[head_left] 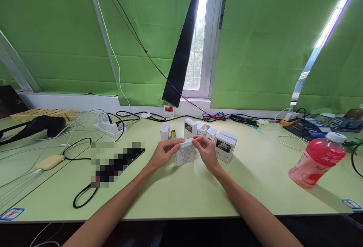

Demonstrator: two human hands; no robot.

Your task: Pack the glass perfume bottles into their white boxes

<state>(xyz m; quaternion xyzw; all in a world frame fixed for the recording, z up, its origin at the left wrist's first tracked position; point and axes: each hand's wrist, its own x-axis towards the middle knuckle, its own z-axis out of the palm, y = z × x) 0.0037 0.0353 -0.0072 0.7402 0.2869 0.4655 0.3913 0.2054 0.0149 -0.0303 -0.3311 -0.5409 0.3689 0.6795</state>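
At centre frame, the left hand and right hand both pinch the top of a small white carton standing on the surface. Just right, another white box could topple if elbowed.

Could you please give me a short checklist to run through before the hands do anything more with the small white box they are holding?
1. Both hands on the box: ok. The left hand and right hand grip the small white box from either side.
2. Box supported: ok. It appears to rest on the table.
3. Top flap open or closed: cannot tell; fingertips cover it.
4. Room around the box: not ok. The flower-printed box and the other white boxes stand close behind.
5. Pink bottle out of the way: ok, far to the right.
6. Black cable clear of the forearms: ok, off to the left.
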